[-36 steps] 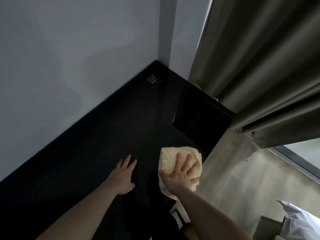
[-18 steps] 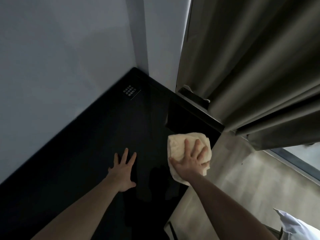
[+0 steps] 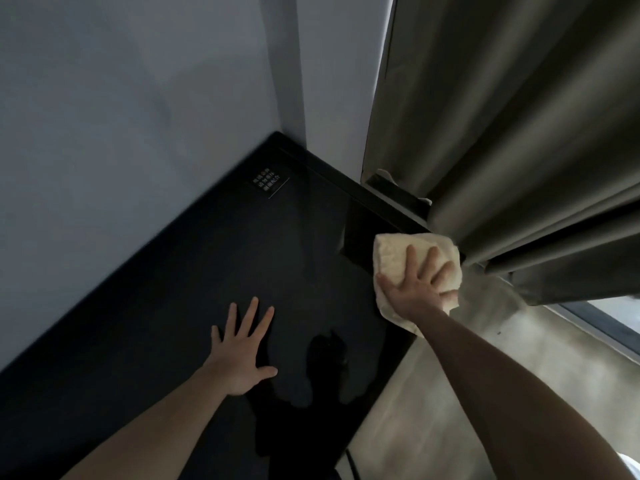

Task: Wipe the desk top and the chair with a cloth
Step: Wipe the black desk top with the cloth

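Right now the right hand (image 3: 417,289) lies fingers spread, pressed flat on the cream cloth (image 3: 398,258) at the desk top's (image 3: 207,306) corner beside the curtain (image 3: 519,150); I'd keep the palm flat and overlap strokes toward the wall, since the cloth already overhangs the edge. Meanwhile the left hand (image 3: 242,351) rests splayed on bare desk, holding nothing. Glossy black desk, soft nubbly cloth, heavy pleated curtain; no chair visible.

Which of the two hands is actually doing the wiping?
The right hand, pressed flat on the cream cloth at the desk top's edge by the curtain. The left hand lies bare and spread on the dark surface.
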